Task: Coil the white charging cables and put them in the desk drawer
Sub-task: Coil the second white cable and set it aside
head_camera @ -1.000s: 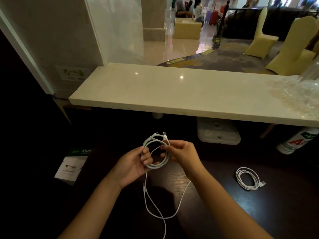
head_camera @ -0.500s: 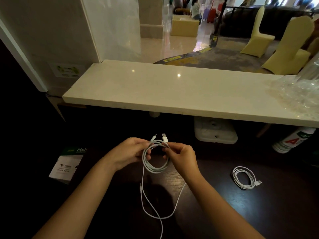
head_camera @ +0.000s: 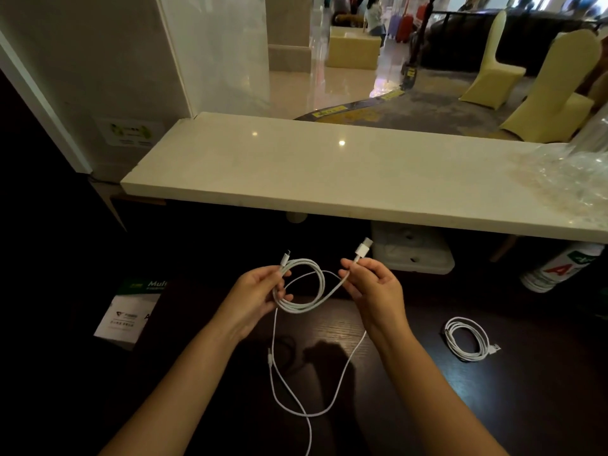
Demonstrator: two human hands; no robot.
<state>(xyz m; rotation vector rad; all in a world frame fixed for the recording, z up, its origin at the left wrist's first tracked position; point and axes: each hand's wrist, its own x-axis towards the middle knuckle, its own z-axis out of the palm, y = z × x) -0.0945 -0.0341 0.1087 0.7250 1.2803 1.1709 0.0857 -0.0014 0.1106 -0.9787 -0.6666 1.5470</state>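
Note:
A white charging cable is partly wound into a loose coil above the dark desk. My left hand grips the coil's left side, with a small plug sticking up above the fingers. My right hand pinches the cable just below its larger USB plug, held out to the right of the coil. Loose cable hangs down from the coil and loops over the desk toward me. A second white cable lies coiled on the desk at the right. No drawer is in view.
A pale stone counter overhangs the far side of the desk. Under it sit a white power strip and a tipped white bottle. A leaflet lies at the left. Crumpled clear plastic rests on the counter's right end.
My hands have moved apart. The right hand drew the USB plug end out to the right of the coil, and the coil has loosened and widened.

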